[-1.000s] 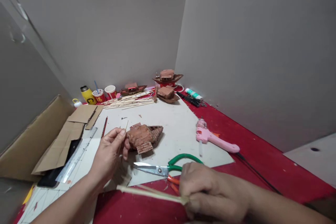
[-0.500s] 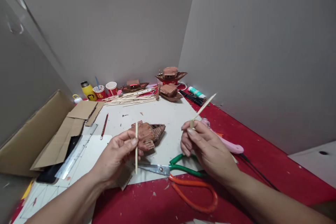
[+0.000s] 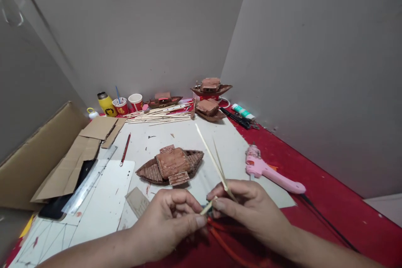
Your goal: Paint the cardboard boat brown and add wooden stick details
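Note:
My left hand (image 3: 177,222) is closed in a pinch on a short pale wooden strip (image 3: 208,206), whose far end touches the fingertips of my right hand (image 3: 248,207). That hand grips a longer split wooden strip (image 3: 216,167), its two thin prongs pointing up and away from me. Below both hands lie scissors; part of the orange handle (image 3: 224,246) shows and the rest is hidden. A brown model boat (image 3: 172,163) with a roofed cabin sits on the white board (image 3: 232,142) beyond my hands.
A pink glue gun (image 3: 273,173) lies at the right with its cord. Toward the back are more model boats (image 3: 212,88), a pile of thin sticks (image 3: 160,115), paper cups (image 3: 135,102) and a yellow bottle (image 3: 106,104). Cardboard (image 3: 69,167), a ruler (image 3: 89,182) and a pencil (image 3: 125,149) are leftward.
Both hands have come together, lower and nearer to me, over the scissors. The short strip has turned from upright to slanted and meets my right fingers. The model boat is uncovered.

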{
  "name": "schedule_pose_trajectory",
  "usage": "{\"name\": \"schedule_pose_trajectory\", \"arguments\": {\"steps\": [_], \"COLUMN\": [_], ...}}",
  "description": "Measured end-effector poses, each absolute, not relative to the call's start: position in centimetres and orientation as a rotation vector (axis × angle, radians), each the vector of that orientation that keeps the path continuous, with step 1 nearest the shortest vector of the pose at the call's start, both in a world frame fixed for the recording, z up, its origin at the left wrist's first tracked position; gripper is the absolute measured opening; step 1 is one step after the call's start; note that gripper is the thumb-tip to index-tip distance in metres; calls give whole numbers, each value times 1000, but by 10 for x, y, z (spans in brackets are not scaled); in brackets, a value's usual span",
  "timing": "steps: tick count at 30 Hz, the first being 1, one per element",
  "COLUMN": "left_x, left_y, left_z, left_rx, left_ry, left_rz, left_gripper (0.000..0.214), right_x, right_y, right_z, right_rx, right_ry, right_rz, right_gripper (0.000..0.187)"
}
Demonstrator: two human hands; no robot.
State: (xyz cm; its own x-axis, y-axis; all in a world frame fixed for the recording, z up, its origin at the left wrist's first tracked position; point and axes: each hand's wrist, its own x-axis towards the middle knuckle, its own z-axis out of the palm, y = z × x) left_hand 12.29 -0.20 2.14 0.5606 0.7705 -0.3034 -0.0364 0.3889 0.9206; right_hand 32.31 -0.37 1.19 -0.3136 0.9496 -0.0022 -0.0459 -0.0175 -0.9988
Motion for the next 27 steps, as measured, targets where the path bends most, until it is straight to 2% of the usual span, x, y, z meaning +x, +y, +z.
{"name": "schedule_pose_trajectory", "arguments": {"steps": [9, 19, 27], "left_x": [115, 111, 110], "left_y": [4, 9, 2], "left_z": [22, 24, 26], "left_rx": [1034, 1105, 1393], "left_ry": [877, 947, 938], "left_rz": [635, 605, 590], "left_gripper": [43, 50, 29], "right_x": [335, 336, 333], "right_y": [-1, 6, 1], "right_z": [13, 9, 14], "right_rx": [-1096, -1090, -1049], "right_ry": [-1301, -1229, -1278], "right_rz": [1174, 1143, 1202], "right_gripper": [29, 31, 23]}}
